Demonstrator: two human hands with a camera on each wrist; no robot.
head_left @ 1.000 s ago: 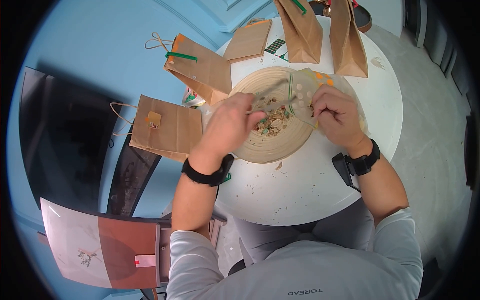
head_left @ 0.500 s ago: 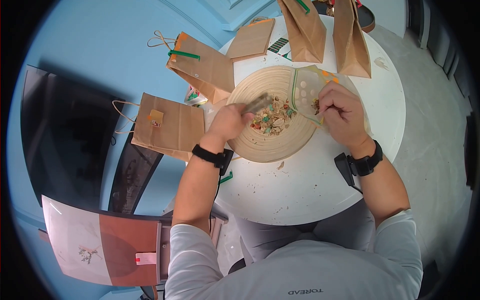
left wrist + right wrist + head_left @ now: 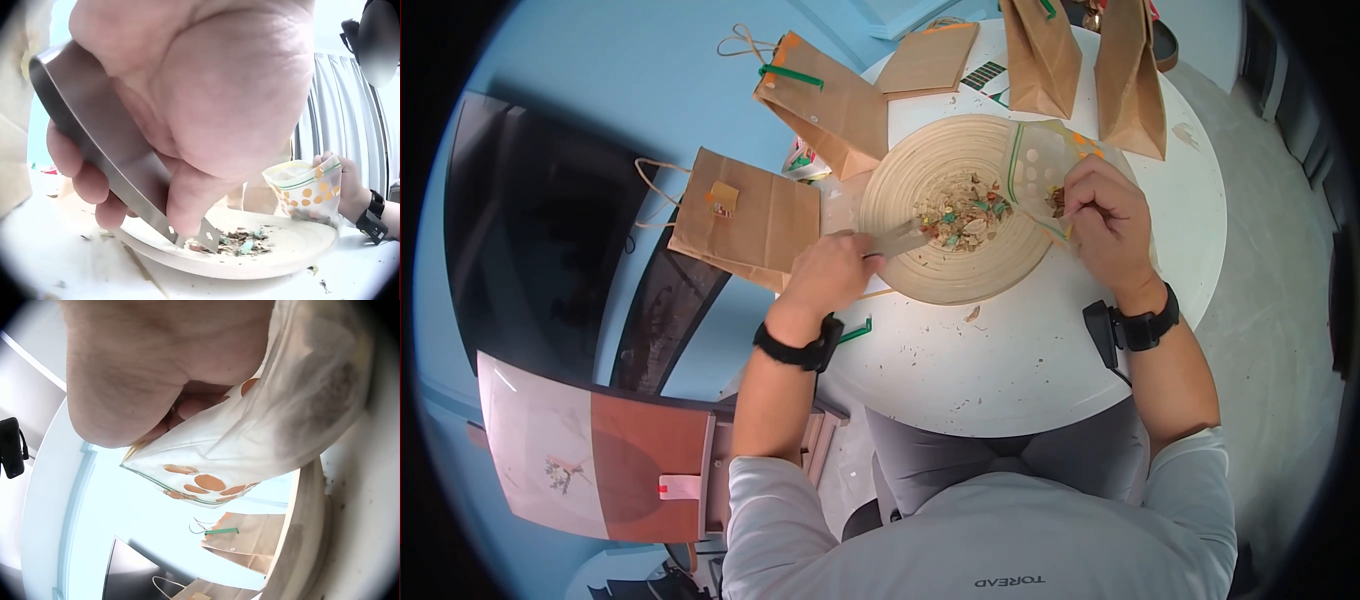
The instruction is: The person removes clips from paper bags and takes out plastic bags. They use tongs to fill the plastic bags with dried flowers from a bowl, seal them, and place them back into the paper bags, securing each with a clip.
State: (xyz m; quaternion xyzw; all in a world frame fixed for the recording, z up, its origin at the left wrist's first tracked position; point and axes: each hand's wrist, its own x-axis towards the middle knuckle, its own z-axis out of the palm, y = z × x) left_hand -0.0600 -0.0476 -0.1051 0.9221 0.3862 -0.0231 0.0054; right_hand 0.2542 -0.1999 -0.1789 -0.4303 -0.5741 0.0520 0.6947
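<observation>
My left hand [image 3: 828, 275] grips wide metal tongs [image 3: 112, 144], a bent band with small holes near the tips. The tips point at a heap of dried, flaky bits [image 3: 972, 218], brown with some green and red, in the middle of a round pale plate [image 3: 900, 165]. Over the plate's right side, my right hand [image 3: 1110, 220] pinches a zip bag [image 3: 306, 190] with orange dots and a green seal line. Its mouth faces the plate. Some dark contents [image 3: 325, 400] show through the bag's wall in the right wrist view.
Brown paper bags [image 3: 745, 215] stand along the table's left and far edges, one with a green clip [image 3: 792, 75]. A flat paper bag [image 3: 930, 60] lies at the back. Another green clip [image 3: 857, 330] lies by my left wrist. Crumbs dot the white table [image 3: 960, 370].
My left hand has drawn back with the tongs from over the heap to the plate's near left edge. My right hand keeps its hold on the bag. The head view has shifted slightly.
</observation>
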